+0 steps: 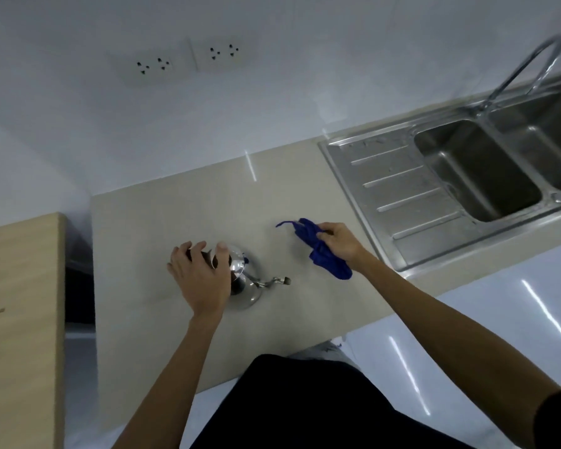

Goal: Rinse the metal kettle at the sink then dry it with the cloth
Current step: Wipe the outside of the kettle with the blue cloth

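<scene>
Kettle [245,280] stands upright on the bench [162,222], well apart from the sink [473,170], which lies off at about two o'clock from it. Its spout [274,281] points toward three o'clock, so the long axis runs left to right across the bench, handle end under the left hand [200,277] and spout end toward the right.

That left hand is draped over the top of the kettle, fingers curled round the dark handle and lid, so its grip is clenched on the kettle and steadies it. The right hand [339,243] is just off at two o'clock from the spout, not touching the kettle, its grip clenched on a bunched blue cloth [321,251] that trails both ways out of the fist.

The sink basin looks dry from here and the tap [528,66] is not running, though I cannot tell whether the kettle itself is wet. With cloth in hand and kettle away from the sink, I would judge this to be the drying stage. The cloth hand is the nearer one to the spout side, so it need only travel toward eight o'clock to meet the metal while the left hand holds it still.
</scene>
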`<control>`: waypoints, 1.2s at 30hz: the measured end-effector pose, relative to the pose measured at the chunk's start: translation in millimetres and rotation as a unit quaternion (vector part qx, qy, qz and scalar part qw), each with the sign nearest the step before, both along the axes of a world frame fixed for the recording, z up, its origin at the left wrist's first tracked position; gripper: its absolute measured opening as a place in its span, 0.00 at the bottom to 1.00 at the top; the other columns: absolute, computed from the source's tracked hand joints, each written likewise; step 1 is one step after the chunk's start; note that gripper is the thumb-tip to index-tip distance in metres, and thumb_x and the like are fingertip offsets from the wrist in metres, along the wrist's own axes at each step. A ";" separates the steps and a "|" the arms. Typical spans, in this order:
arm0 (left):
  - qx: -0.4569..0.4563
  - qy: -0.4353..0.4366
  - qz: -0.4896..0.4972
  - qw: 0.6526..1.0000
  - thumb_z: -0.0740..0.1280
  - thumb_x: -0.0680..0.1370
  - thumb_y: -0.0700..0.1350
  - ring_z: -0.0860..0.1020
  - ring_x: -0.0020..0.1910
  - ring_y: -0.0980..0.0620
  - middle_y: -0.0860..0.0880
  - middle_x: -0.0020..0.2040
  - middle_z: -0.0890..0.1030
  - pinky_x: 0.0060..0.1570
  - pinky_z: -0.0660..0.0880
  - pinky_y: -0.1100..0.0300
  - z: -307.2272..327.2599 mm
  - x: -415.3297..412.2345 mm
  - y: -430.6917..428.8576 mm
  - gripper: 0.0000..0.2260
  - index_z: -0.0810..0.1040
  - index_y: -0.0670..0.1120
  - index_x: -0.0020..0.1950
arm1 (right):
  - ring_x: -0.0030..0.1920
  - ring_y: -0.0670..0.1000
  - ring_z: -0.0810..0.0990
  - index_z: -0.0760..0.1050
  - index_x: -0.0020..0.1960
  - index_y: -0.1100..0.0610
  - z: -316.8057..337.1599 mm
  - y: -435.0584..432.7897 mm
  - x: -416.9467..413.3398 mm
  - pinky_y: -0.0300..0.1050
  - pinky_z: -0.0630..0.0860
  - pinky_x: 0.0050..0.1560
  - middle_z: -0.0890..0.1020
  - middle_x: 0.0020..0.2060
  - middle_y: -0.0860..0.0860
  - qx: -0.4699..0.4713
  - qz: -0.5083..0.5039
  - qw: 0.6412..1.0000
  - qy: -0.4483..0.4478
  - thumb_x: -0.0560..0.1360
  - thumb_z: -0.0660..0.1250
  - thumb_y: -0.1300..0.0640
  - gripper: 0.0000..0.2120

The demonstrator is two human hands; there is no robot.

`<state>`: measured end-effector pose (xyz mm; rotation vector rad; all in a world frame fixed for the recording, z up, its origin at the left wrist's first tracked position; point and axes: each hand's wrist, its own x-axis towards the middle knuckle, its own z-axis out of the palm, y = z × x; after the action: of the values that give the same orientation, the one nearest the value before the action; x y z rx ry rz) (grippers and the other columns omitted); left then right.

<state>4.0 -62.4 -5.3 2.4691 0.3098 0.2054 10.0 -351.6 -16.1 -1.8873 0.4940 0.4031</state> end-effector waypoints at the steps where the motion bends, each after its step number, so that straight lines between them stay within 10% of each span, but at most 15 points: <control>1: 0.007 0.001 -0.015 1.000 0.55 0.77 0.64 0.68 0.70 0.38 0.39 0.65 0.74 0.73 0.60 0.38 0.9 -0.5 3.1 0.32 0.81 0.38 0.59 | 0.41 0.54 0.79 0.80 0.57 0.60 -3.2 -14.3 -0.3 0.45 0.72 0.43 0.83 0.44 0.56 -0.085 0.028 0.996 -0.014 0.80 0.59 0.65 0.13; 8: 0.031 -0.021 -0.133 0.990 0.54 0.78 0.65 0.65 0.75 0.36 0.40 0.66 0.78 0.75 0.57 0.40 -3.0 4.6 25.6 0.33 0.78 0.38 0.63 | 0.68 0.70 0.72 0.73 0.69 0.65 -58.9 -67.4 -40.7 0.63 0.70 0.66 0.74 0.69 0.65 -0.415 0.220 0.878 -0.090 0.82 0.60 0.60 0.18; 13: 0.007 0.010 -0.204 0.979 0.52 0.77 0.67 0.65 0.75 0.40 0.44 0.69 0.76 0.78 0.56 0.43 1.6 10.7 40.4 0.34 0.75 0.42 0.68 | 0.80 0.63 0.40 0.37 0.81 0.52 -83.8 -69.9 -66.4 0.66 0.44 0.76 0.41 0.81 0.54 -0.446 0.299 0.840 0.070 0.65 0.21 0.25 0.51; 20: 0.017 0.028 -0.248 0.968 0.47 0.77 0.73 0.73 0.66 0.44 0.48 0.59 0.80 0.70 0.65 0.48 0.3 16.5 57.2 0.37 0.79 0.45 0.62 | 0.79 0.61 0.33 0.35 0.81 0.50 -58.1 -6.5 -64.8 0.67 0.38 0.77 0.36 0.80 0.54 -0.373 0.308 0.875 -0.017 0.71 0.45 0.23 0.49; 27: -0.001 0.051 -0.249 0.967 0.55 0.76 0.68 0.74 0.62 0.48 0.49 0.58 0.80 0.69 0.67 0.49 11.3 15.5 58.7 0.31 0.79 0.46 0.62 | 0.80 0.52 0.54 0.58 0.80 0.47 -50.8 98.4 -68.1 0.55 0.55 0.79 0.59 0.80 0.50 -0.127 0.242 0.958 -0.092 0.73 0.66 0.33 0.41; 31: -0.006 0.074 -0.246 0.966 0.53 0.76 0.70 0.74 0.62 0.48 0.50 0.58 0.80 0.69 0.67 0.48 14.3 15.3 62.9 0.32 0.79 0.47 0.62 | 0.68 0.44 0.69 0.74 0.70 0.52 -35.4 115.0 -55.6 0.24 0.58 0.65 0.74 0.67 0.47 -0.075 0.180 0.974 -0.117 0.79 0.69 0.48 0.22; 36: 0.016 0.078 -0.233 0.969 0.50 0.77 0.68 0.75 0.63 0.47 0.50 0.61 0.81 0.69 0.67 0.51 17.7 -5.0 74.7 0.32 0.77 0.47 0.66 | 0.68 0.46 0.74 0.82 0.50 0.61 -43.6 104.6 -29.5 0.38 0.67 0.66 0.77 0.68 0.48 -0.064 0.165 0.981 -0.074 0.75 0.72 0.45 0.17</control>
<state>-1.0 12.3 12.5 2.5142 -0.2136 -0.1852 -19.5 -247.0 -59.7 -2.1125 0.1069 0.4506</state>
